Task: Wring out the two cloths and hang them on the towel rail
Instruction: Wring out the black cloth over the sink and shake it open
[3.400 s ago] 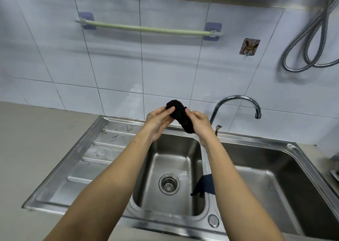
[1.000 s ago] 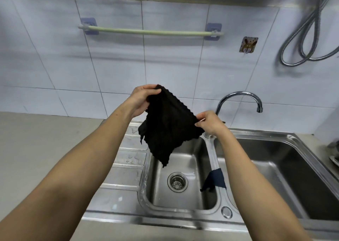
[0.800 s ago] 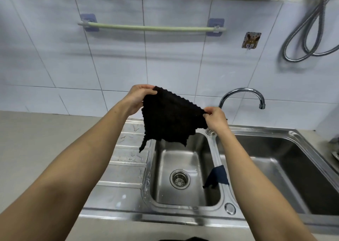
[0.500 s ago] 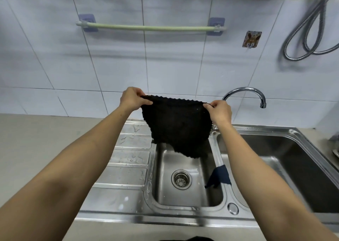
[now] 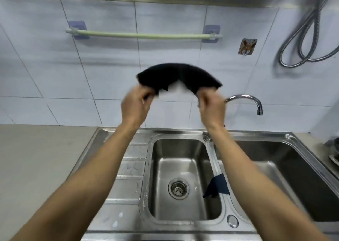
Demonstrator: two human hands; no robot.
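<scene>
- Between the two hands, a black cloth (image 5: 178, 76) arched up, blurred.
- Left hand (image 5: 136, 105) pinched its left end; right hand (image 5: 211, 105) pinched its right end.
- Above the grip, well apart, the green towel rail (image 5: 143, 35) hung bare on the tiled wall (image 5: 110, 66).
- Far below the grip, a dark blue cloth (image 5: 218, 185) lay over the divider of the steel sink (image 5: 183, 220).
</scene>
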